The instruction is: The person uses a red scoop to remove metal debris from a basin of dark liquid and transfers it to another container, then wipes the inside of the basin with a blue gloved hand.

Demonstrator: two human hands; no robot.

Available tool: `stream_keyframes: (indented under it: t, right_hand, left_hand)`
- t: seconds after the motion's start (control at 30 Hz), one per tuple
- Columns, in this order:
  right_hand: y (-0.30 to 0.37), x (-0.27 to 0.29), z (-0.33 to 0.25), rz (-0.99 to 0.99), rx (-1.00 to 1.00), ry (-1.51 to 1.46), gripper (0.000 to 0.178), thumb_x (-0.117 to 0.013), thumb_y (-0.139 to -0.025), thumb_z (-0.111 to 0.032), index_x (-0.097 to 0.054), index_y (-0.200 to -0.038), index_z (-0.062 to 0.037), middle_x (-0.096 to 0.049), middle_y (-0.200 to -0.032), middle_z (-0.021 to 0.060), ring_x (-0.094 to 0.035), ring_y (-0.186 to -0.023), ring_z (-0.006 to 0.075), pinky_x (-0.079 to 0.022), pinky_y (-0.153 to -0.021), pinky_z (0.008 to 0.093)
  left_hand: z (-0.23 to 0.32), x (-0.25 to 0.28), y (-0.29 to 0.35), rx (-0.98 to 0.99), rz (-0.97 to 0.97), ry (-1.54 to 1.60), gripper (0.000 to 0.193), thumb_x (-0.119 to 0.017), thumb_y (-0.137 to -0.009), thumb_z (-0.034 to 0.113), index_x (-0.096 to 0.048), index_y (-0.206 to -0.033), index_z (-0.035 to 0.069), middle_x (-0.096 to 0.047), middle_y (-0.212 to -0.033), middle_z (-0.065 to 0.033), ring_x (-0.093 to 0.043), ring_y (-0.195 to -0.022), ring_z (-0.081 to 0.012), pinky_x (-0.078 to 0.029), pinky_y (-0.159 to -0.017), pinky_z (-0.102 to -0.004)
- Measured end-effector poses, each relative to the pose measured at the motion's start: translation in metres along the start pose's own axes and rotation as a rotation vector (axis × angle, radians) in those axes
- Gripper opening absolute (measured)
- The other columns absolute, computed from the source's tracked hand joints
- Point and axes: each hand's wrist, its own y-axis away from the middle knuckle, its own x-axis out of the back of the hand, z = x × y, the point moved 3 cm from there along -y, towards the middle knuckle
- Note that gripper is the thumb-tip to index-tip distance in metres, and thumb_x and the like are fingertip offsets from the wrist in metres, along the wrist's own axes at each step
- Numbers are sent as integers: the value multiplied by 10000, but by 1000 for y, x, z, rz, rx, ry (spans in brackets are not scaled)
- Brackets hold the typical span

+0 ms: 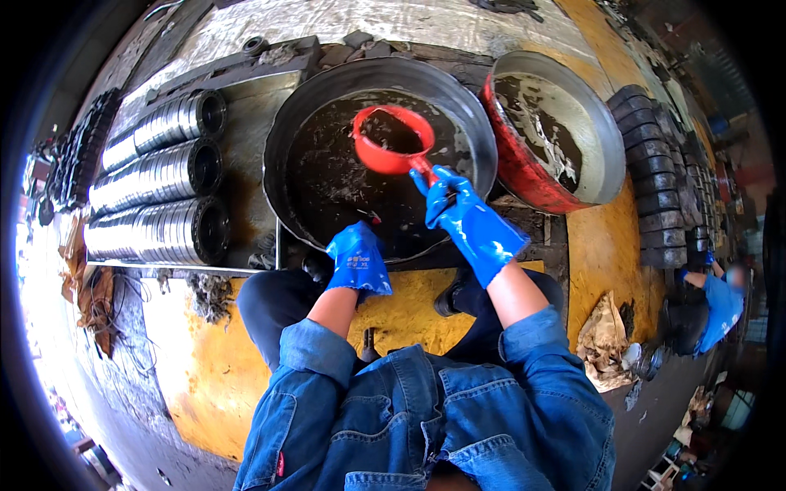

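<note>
My right hand [473,214], in a blue rubber glove, grips the handle of a red plastic dipper [386,166]. The dipper is held over a wide round metal basin [278,155] of dark, murky liquid, some of which shows inside its bowl. At the basin's near edge is my left hand [359,255], gloved in blue too. Its fingers are drawn together and point into the basin. A small red and white piece [373,218] shows by their tips; whether they hold it is hidden.
Left of the basin, a metal tray [250,110] bears three rows of shiny steel rings [155,182]. A red drum-like tub [524,159] with greyish liquid stands at the right. Beyond it are stacked dark metal parts [655,188]. Crumpled brown paper [604,344] lies near a co-worker [720,315] in blue.
</note>
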Motion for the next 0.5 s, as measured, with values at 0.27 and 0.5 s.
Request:
stream_keyframes:
  t: [0.27,0.5]
  right_hand:
    - [124,-48,-127,-8,381,-18,390,-694,-842,-52,-625,-1226,-55,-620,-1289,204,-649,-620,144,-555,-513,211]
    - [201,-51,-177,455,1071,892,380,-600,-936,-113,-575,-1296,4,-656,-1129,139,-681,-966,169,-503,-625,238]
  left_hand:
    - [8,14,16,-52,45,-14,176,-683,-781,207,-731,-886,74,-723,-952,-186,-694,-937,-371,-556,-788,-448]
    - [6,8,12,-67,72,20,160,-692,-756,194,-717,-855,70,-722,-943,-186,-694,-922,-369,-552,-790,-443]
